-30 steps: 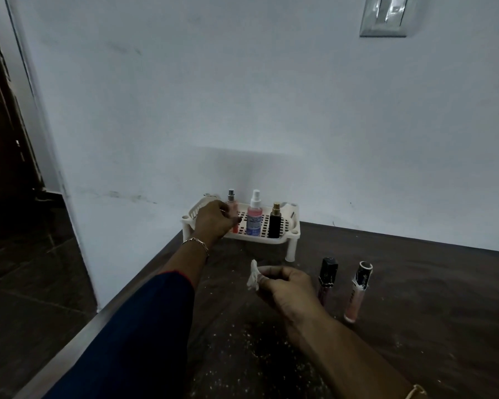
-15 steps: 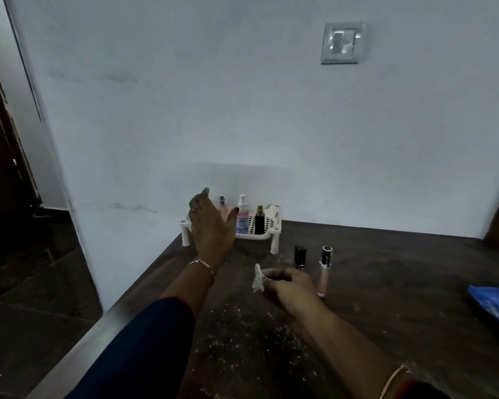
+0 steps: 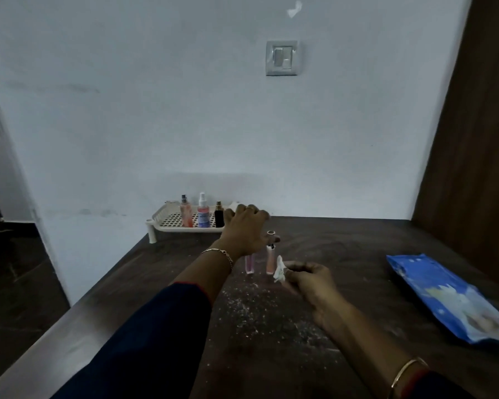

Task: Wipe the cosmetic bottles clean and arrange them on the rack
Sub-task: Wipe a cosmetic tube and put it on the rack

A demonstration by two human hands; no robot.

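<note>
The dark counter carries a white rack at its far left corner, against the wall. A blue packet lies near the right edge.

The left grip was on the rack a second ago, at the pink bottle. It then lifted off with fingers spread and has now swung right, away from the rack. That bottle, the spray bottle and the black bottle stand upright in a row on the rack, so they look finished. Two pieces remain on the counter.

Those are the purple gloss tube and the peach gloss tube, upright side by side, nearer the person than the rack. The left grip hangs right over them with fingers curled down. It hides the purple tube's cap, and I cannot tell whether it has closed on either tube.

The right grip sits just right of the peach tube, pinching a crumpled white wipe.
</note>
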